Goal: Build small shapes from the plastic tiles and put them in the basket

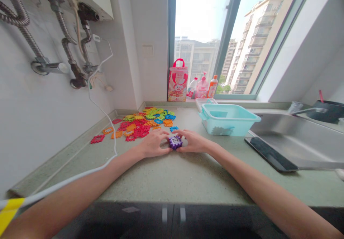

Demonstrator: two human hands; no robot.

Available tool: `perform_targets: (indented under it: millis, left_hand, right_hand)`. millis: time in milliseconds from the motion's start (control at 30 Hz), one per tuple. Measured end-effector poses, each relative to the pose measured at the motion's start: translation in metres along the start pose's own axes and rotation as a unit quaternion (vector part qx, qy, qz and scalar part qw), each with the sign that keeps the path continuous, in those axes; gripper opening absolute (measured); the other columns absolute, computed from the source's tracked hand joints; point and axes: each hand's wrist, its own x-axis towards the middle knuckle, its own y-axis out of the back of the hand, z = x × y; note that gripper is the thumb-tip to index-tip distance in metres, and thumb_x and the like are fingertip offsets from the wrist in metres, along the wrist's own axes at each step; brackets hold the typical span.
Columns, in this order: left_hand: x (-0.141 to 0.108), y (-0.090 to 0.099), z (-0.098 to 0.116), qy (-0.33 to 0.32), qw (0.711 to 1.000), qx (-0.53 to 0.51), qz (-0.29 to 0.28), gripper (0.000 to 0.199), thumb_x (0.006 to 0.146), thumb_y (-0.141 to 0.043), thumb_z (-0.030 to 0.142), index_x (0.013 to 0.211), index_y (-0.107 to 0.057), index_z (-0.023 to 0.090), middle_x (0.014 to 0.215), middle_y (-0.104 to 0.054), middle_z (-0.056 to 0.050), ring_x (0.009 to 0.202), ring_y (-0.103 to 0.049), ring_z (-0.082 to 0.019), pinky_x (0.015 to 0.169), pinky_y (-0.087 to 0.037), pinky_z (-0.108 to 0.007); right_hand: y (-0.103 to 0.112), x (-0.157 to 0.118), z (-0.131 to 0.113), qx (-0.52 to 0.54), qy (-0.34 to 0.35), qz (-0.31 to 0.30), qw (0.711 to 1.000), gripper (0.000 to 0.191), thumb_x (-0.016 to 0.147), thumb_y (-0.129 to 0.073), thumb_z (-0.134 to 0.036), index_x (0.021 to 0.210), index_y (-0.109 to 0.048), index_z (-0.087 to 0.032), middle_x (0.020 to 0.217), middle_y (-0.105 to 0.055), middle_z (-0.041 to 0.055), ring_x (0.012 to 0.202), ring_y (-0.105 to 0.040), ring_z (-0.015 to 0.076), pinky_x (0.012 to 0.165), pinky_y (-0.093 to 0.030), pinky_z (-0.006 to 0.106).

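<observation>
Colourful interlocking plastic pieces point(139, 122) spread across the surface point(174, 180) beside the left hand point(153, 144), whose fingers point(163, 135) curl narrowly against a small purple interlocking block point(175, 142), held between both hands at the middle of the surface; the right hand point(194, 141) grips its other side, short of a teal plastic basket point(225, 121) and a steel sink point(292, 142)

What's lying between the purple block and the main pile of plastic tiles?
The head view shows one small blue tile on the countertop, beyond the purple block, short of the pile.
</observation>
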Motion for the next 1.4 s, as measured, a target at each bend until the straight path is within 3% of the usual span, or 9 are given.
perform_targets:
  millis: [267,433,633,767,933,1200,1400]
  left_hand:
    - [0.001,0.000,0.001,0.014,1.000,-0.016,-0.002,0.031,0.081,-0.081,0.040,0.106,-0.076,0.022,0.131,-0.071,-0.008,0.124,-0.063,-0.029,0.110,-0.049,-0.043]
    - [0.001,-0.001,-0.001,0.008,1.000,-0.018,0.008,0.044,0.078,-0.085,0.045,0.113,-0.074,0.020,0.129,-0.071,-0.009,0.123,-0.063,-0.030,0.110,-0.049,-0.045]
    - [0.002,-0.001,0.000,0.011,1.000,-0.027,0.005,0.031,0.082,-0.083,0.038,0.106,-0.076,0.021,0.127,-0.072,-0.007,0.120,-0.065,-0.028,0.108,-0.049,-0.042]
    - [0.003,0.000,0.001,0.014,1.000,-0.026,0.005,0.032,0.080,-0.084,0.038,0.105,-0.076,0.021,0.126,-0.073,-0.008,0.119,-0.066,-0.029,0.107,-0.049,-0.043]
    - [0.002,-0.001,-0.001,0.008,1.000,-0.027,0.004,0.035,0.080,-0.082,0.039,0.109,-0.075,0.022,0.125,-0.073,-0.007,0.119,-0.065,-0.029,0.107,-0.049,-0.044]
    - [0.000,0.005,-0.010,-0.004,1.000,-0.011,0.000,0.069,0.079,-0.081,0.057,0.136,-0.065,0.022,0.137,-0.068,-0.011,0.129,-0.060,-0.033,0.115,-0.042,-0.051]
    - [-0.002,0.009,-0.018,0.000,1.000,-0.009,0.012,0.072,0.084,-0.074,0.059,0.143,-0.060,0.021,0.142,-0.065,-0.013,0.134,-0.056,-0.035,0.117,-0.039,-0.052]
  right_hand:
    - [-0.004,0.000,0.003,0.030,0.006,0.014,0.999,0.079,0.080,-0.083,-0.039,0.152,-0.053,-0.023,0.128,-0.071,0.0120,0.116,-0.067,0.0304,0.104,-0.051,0.046]
    - [-0.006,0.001,0.001,0.049,0.002,0.011,0.999,0.078,0.080,-0.082,-0.039,0.151,-0.054,-0.021,0.130,-0.070,0.0128,0.112,-0.068,0.0299,0.101,-0.052,0.045]
    - [-0.006,0.001,0.001,0.032,0.003,0.012,0.999,0.077,0.082,-0.081,-0.041,0.151,-0.054,-0.023,0.128,-0.071,0.0122,0.111,-0.069,0.0294,0.099,-0.053,0.043]
    - [-0.005,0.002,-0.001,0.018,-0.013,0.010,1.000,0.077,0.081,-0.081,-0.041,0.151,-0.054,-0.023,0.120,-0.074,0.0108,0.108,-0.070,0.0294,0.099,-0.053,0.044]
    - [-0.004,0.002,-0.005,0.008,-0.014,0.007,1.000,0.077,0.082,-0.081,-0.040,0.151,-0.054,-0.022,0.124,-0.073,0.0128,0.111,-0.069,0.0303,0.100,-0.052,0.045]
    - [-0.008,0.002,-0.003,0.030,-0.016,0.030,0.999,0.075,0.079,-0.083,-0.038,0.149,-0.057,-0.025,0.113,-0.075,0.0079,0.094,-0.071,0.0248,0.088,-0.053,0.037]
    - [-0.009,0.003,0.004,0.066,-0.025,0.044,0.997,0.078,0.079,-0.084,-0.039,0.150,-0.056,-0.022,0.112,-0.077,0.0083,0.097,-0.071,0.0249,0.089,-0.054,0.036]
